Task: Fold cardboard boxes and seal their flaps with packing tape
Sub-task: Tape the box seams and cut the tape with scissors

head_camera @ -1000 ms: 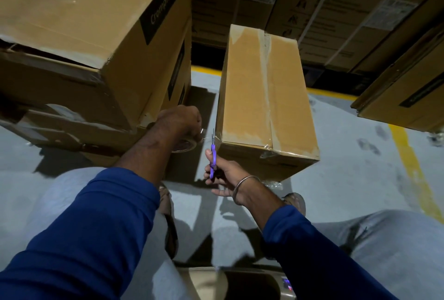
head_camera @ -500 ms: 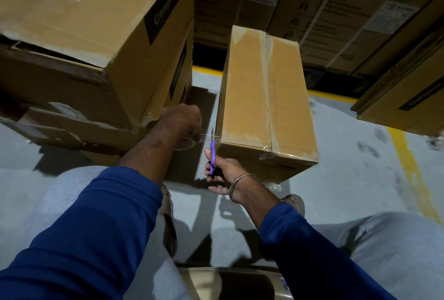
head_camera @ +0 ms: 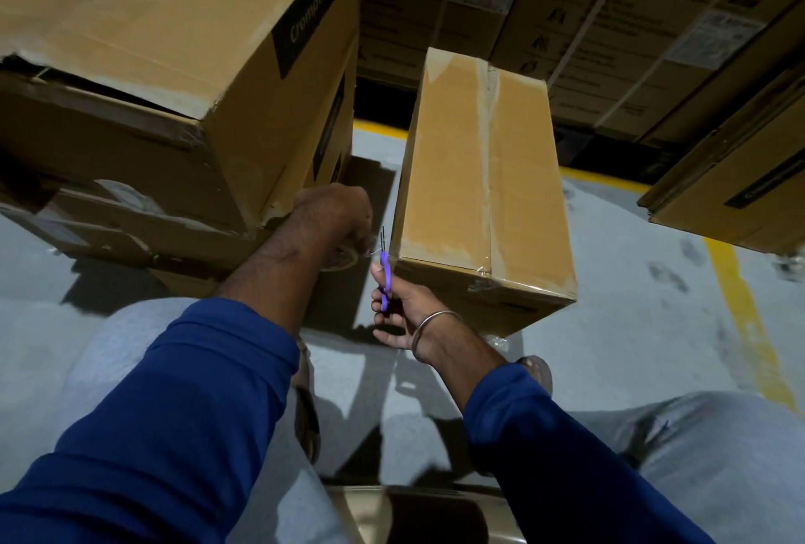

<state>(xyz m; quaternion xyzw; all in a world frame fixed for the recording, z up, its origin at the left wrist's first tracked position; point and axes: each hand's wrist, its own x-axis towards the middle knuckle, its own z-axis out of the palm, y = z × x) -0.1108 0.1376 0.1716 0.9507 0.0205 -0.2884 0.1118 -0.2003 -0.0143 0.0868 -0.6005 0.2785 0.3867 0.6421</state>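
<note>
A long brown cardboard box stands on the floor ahead of me, its top flaps closed and covered with clear tape along the seam. My left hand grips a roll of clear packing tape just left of the box's near corner, and a short strip runs from the roll to that corner. My right hand holds purple-handled scissors, blades up at the strip beside the corner. Whether the blades are closed is too small to tell.
A stack of large brown boxes, one torn on top, crowds my left. More stacked cartons fill the back, and another box sits at right. Yellow floor lines cross the grey floor. My knees frame the bottom.
My right hand has raised the scissors a little, bringing the blades up to the tape strip at the box corner. My left hand and the roll have stayed nearly in place.
</note>
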